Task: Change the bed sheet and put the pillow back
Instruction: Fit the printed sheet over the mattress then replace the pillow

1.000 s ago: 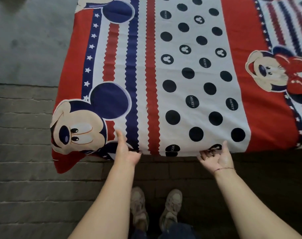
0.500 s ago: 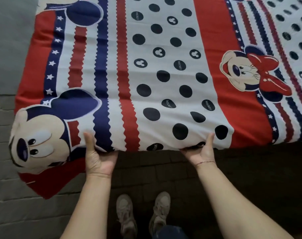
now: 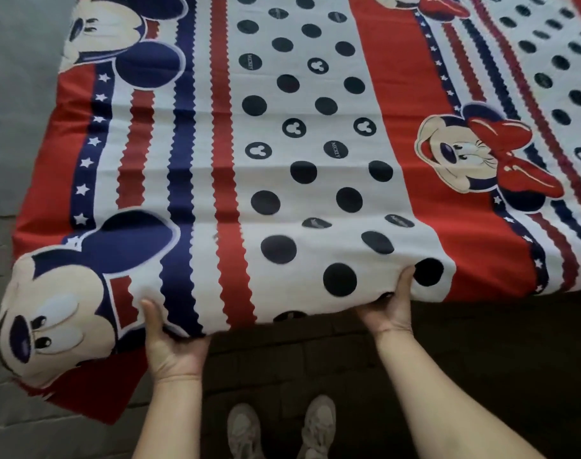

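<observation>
A red, white and blue cartoon-mouse bed sheet [image 3: 282,160] covers the mattress and fills most of the view. Its near edge is raised toward me. My left hand [image 3: 173,346] grips that edge from below near the blue and red stripes, thumb up on the fabric. My right hand [image 3: 388,309] grips the same edge from below by the black dots, thumb up against the side. The fingers of both hands are hidden under the edge. A loose red corner of the sheet [image 3: 93,389] hangs down at the lower left. No pillow is in view.
A brick floor [image 3: 315,359] lies under the raised edge, dark at the right. A smooth grey floor [image 3: 20,111] runs along the bed's left side. My two pale shoes [image 3: 282,429] stand just in front of the bed.
The near edge of the covered mattress has risen and come closer to me. Both hands have slid under it and lifted; the sheet's left corner now hangs lower.
</observation>
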{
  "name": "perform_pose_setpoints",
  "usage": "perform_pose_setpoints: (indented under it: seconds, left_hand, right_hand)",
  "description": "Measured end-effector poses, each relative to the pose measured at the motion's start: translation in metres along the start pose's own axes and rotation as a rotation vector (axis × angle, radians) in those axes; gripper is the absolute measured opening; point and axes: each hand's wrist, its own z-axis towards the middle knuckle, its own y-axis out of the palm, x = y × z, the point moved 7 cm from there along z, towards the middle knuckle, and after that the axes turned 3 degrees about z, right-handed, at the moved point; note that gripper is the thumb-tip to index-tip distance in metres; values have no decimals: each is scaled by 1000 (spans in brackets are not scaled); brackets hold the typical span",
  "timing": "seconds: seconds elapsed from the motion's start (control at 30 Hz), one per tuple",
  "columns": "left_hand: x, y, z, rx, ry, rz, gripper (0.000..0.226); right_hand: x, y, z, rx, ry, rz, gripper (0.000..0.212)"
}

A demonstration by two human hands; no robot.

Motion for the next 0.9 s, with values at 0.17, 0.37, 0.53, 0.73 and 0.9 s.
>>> perform_pose_setpoints:
  seconds: [0.17, 0.37, 0.53, 0.73, 0.9]
  left_hand:
    - [-15, -58, 4, 319, -88, -5, 59]
    - [-11, -59, 4, 323, -72, 45, 114]
    - [6, -57, -9, 416, -124, -22, 110]
    - [82, -80, -32, 532, 14, -26, 86]
    - [125, -118, -21, 519, -54, -53, 91]
  right_hand:
    - [8, -51, 6, 196, 21, -70, 71]
    - [0, -65, -6, 325, 53, -121, 65]
    - [45, -61, -41, 372, 236, -131, 63]
    - [145, -24, -89, 315, 460, -140, 83]
    - [215, 9, -114, 272, 520, -123, 92]
